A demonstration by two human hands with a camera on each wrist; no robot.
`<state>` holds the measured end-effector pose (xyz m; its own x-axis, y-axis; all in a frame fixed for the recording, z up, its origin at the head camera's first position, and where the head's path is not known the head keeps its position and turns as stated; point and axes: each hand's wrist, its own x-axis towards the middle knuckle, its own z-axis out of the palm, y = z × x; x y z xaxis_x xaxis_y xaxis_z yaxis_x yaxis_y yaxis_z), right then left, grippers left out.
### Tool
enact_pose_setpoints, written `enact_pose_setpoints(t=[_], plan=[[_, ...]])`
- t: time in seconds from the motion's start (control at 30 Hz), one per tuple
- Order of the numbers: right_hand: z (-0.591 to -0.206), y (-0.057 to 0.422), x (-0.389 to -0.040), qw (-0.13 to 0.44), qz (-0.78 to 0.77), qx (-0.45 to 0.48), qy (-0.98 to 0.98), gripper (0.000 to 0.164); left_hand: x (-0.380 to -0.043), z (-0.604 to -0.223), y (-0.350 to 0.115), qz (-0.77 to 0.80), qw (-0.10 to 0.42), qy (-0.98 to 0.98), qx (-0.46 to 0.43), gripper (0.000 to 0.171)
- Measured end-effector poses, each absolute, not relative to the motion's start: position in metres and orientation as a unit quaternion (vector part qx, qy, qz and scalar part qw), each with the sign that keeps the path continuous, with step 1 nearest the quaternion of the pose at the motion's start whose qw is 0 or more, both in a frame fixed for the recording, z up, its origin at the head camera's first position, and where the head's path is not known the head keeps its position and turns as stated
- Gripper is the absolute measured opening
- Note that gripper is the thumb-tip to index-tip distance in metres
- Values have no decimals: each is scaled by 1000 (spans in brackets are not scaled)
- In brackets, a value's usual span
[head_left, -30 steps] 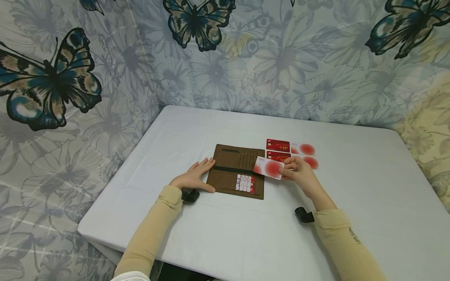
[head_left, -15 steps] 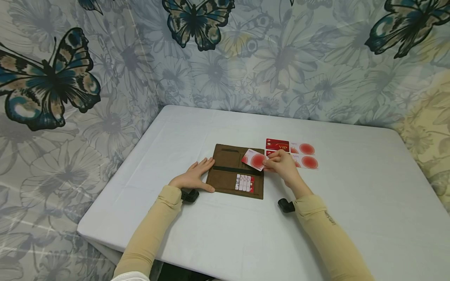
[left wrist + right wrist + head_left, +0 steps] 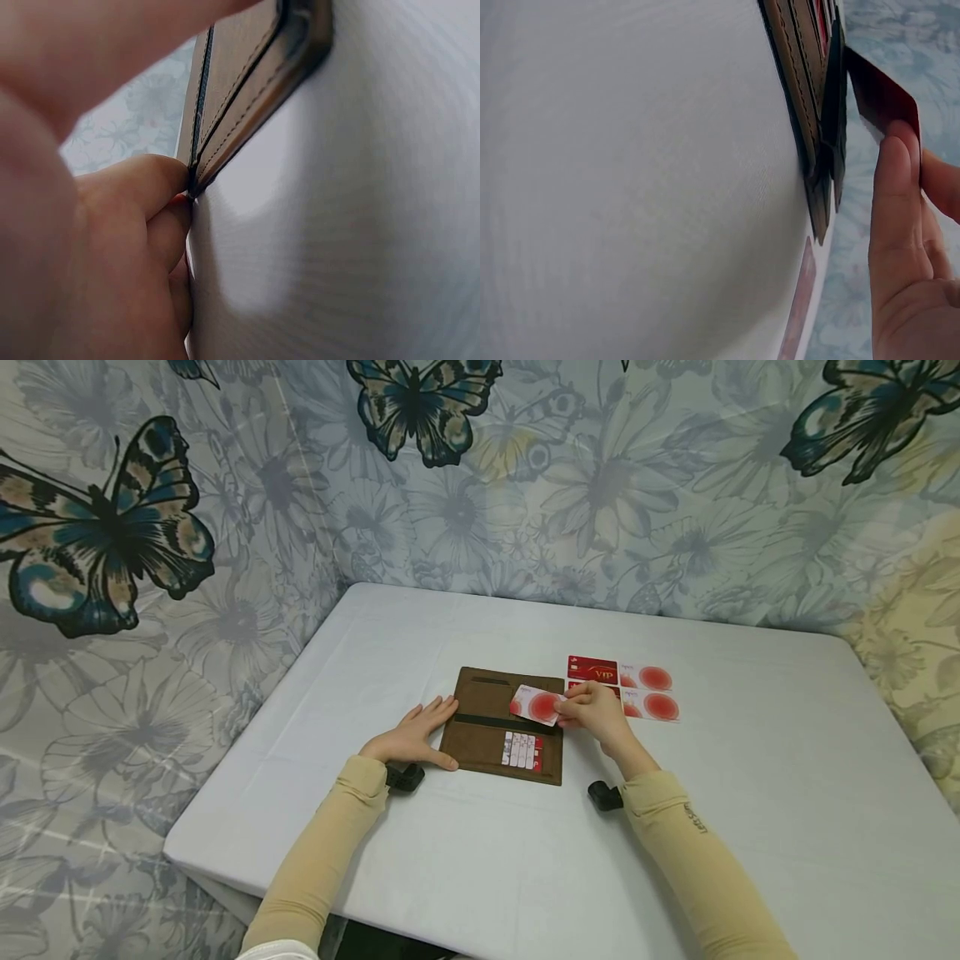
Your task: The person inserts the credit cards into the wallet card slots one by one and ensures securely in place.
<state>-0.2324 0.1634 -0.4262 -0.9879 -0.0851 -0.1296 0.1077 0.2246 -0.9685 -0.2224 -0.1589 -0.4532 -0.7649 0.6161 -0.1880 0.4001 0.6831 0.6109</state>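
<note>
A brown wallet [image 3: 472, 752] lies open and flat on the white table, with several cards [image 3: 522, 752] tucked into slots on its near half. At its left edge my left hand [image 3: 411, 737] rests with fingers spread, fingertips right at the leather in the left wrist view. My right hand [image 3: 600, 718] pinches a white card with red circles [image 3: 536, 704] between thumb and fingers. That card is tilted over the wallet's far half, beside its slots, and the right wrist view shows the card [image 3: 885, 94] raised close to the leather.
Red VIP cards [image 3: 592, 669] and white cards with red circles [image 3: 649, 677] lie in two rows right of the wallet. My right hand partly covers the nearer red one. The white table [image 3: 480, 860] meets a butterfly-patterned backdrop [image 3: 457, 518] behind.
My right hand has carried the pinched card left from the wallet's right edge to over its far half, and turned it slightly. The left hand has stayed in place.
</note>
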Motion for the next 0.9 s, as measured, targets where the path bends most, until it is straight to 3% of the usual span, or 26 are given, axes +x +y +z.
enact_pose_setpoints(t=[0.9], plan=[[-425, 155, -249, 161, -486, -31, 858, 35, -223, -454, -159, 281, 193, 897, 281, 109]])
